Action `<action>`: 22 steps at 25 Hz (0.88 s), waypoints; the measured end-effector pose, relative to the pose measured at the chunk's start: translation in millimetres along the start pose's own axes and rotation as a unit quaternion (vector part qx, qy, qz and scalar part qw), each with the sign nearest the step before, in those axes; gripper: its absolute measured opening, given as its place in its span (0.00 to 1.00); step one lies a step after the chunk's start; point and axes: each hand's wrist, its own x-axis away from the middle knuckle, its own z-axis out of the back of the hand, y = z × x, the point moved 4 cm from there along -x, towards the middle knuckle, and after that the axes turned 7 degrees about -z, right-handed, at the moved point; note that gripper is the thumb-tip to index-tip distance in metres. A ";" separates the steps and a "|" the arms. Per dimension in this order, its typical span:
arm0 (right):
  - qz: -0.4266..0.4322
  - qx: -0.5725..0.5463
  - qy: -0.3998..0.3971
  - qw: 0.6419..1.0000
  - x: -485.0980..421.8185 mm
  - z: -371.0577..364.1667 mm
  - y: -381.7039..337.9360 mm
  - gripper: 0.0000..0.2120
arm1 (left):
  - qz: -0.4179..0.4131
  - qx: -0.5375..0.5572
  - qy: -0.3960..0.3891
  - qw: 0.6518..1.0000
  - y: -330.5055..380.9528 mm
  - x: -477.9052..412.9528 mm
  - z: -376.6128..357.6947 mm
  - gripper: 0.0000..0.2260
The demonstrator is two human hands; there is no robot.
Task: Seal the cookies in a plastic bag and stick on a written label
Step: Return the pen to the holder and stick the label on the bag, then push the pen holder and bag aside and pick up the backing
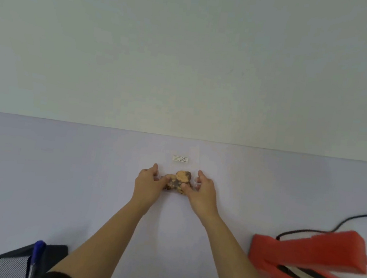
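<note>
Several brown-and-tan cookies (180,179) lie in a clear plastic bag (194,162) on the pale table, far from me at the middle. A small white label with dark writing (180,159) sits on the bag's upper part, just beyond the cookies. My left hand (149,184) grips the bag's left side beside the cookies, thumb against them. My right hand (202,190) holds the bag's right side, thumb on the cookies and fingers curled at the bag's edge. The bag's outline is faint and hard to trace.
A red heat sealer (310,263) with its lid raised stands at the near right, its black cable (350,218) running off to the right. At the near left a black mesh holder (13,266) holds a blue pen (38,250). A plain wall rises behind the table.
</note>
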 end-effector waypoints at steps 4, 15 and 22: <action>0.017 0.018 0.015 1.000 -21.9 -3.8 -7.0 0.34 | -0.011 -0.029 0.017 0.999 2.9 -25.4 -0.3 0.28; 0.097 0.143 0.090 0.981 39.3 -14.1 -4.5 0.26 | -0.049 -0.101 0.028 0.993 20.3 49.8 28.8 0.27; 0.193 0.374 -0.003 0.907 102.2 -85.9 61.4 0.27 | 0.015 -0.325 0.202 0.924 -21.5 194.5 124.6 0.32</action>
